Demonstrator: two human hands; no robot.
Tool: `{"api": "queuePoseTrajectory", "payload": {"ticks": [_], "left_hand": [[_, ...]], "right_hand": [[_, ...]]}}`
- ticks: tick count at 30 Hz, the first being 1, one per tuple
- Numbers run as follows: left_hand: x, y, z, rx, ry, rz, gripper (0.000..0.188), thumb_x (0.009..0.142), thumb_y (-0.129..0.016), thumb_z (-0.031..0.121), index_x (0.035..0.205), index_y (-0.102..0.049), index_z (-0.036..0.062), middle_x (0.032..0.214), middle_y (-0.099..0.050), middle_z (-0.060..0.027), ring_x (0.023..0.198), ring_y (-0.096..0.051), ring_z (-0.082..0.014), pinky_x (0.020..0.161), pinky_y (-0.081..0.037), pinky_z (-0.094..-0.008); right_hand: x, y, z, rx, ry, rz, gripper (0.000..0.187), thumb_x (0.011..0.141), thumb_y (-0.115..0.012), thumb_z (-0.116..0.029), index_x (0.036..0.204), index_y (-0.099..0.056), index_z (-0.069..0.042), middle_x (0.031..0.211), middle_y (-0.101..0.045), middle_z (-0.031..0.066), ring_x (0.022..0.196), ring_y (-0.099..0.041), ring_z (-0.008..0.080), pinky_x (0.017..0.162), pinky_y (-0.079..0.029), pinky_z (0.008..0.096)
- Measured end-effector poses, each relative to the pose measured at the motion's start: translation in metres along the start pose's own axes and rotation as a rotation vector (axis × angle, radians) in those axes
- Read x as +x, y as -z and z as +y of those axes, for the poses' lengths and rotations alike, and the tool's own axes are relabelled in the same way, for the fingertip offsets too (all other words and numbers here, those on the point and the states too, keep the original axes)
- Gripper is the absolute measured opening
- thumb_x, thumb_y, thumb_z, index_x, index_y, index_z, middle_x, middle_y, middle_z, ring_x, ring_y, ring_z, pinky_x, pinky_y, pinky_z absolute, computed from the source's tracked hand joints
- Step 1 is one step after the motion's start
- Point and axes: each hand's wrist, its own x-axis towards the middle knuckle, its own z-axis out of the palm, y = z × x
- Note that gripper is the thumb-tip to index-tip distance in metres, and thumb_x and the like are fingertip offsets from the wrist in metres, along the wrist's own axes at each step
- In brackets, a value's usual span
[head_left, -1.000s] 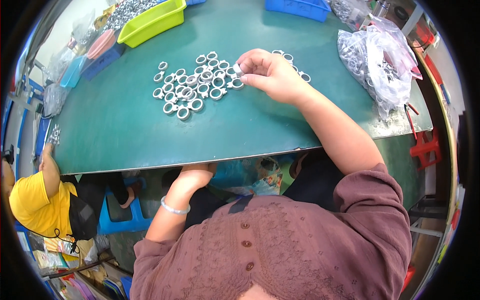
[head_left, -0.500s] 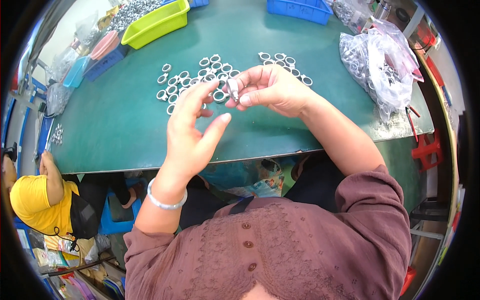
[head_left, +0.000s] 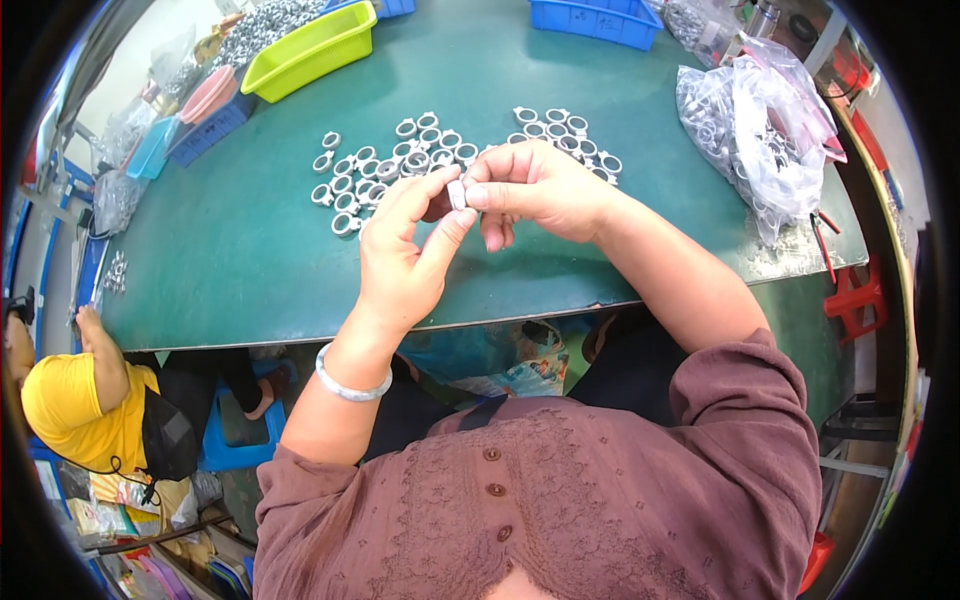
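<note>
A small grey metal ring clamp (head_left: 457,194), turned edge-on, sits between my two hands above the green table (head_left: 250,260). The thumb and fingers of my left hand (head_left: 403,250) pinch it from one side. From the other side my right hand (head_left: 550,195) grips it by thumb and forefinger, its lower fingers curled beneath. My fingers cover part of the clamp. Just beyond my hands lie many similar metal ring clamps (head_left: 417,160), spread loosely on the tabletop, with a smaller group of ring clamps (head_left: 569,144) toward the right.
A yellow-green plastic basket (head_left: 310,58) stands at the far left, a blue tray (head_left: 597,25) at the back. On the right rests a clear bag (head_left: 750,140) full of rings. Small metal parts (head_left: 117,272) lie by the left edge, where a person in yellow (head_left: 75,405) sits.
My left hand has moved right and closed on the clamp; half a second ago its fingers were apart and only my right hand held the piece. The clamp has turned in my fingers.
</note>
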Motion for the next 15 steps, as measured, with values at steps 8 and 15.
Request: {"api": "queuePoseTrajectory", "payload": {"ticks": [8,15], "left_hand": [[-0.0031,-0.0038,-0.0101,-0.093,0.102,0.027,0.024,0.078,-0.061,0.008,0.1,-0.058,-0.0004,0.082,-0.057,-0.0048,0.069,-0.053,-0.0109,0.065,-0.044,-0.0235],[-0.0042,0.001,-0.0045,-0.019,0.156,-0.063,0.023,0.084,-0.054,0.004,0.106,-0.054,-0.0024,0.091,-0.056,-0.0019,0.082,-0.052,-0.0078,0.073,-0.043,-0.0205]], "right_hand": [[0.0011,0.0029,0.0047,-0.14,0.105,0.063,0.018,0.082,-0.057,-0.02,0.086,-0.058,-0.002,0.073,-0.059,0.003,0.06,-0.056,0.0093,0.055,-0.044,0.0213],[-0.0002,0.0012,0.003,-0.147,0.136,0.118,0.016,0.08,-0.06,-0.015,0.088,-0.058,-0.001,0.075,-0.059,0.0031,0.06,-0.055,0.0088,0.057,-0.044,0.0211]]}}
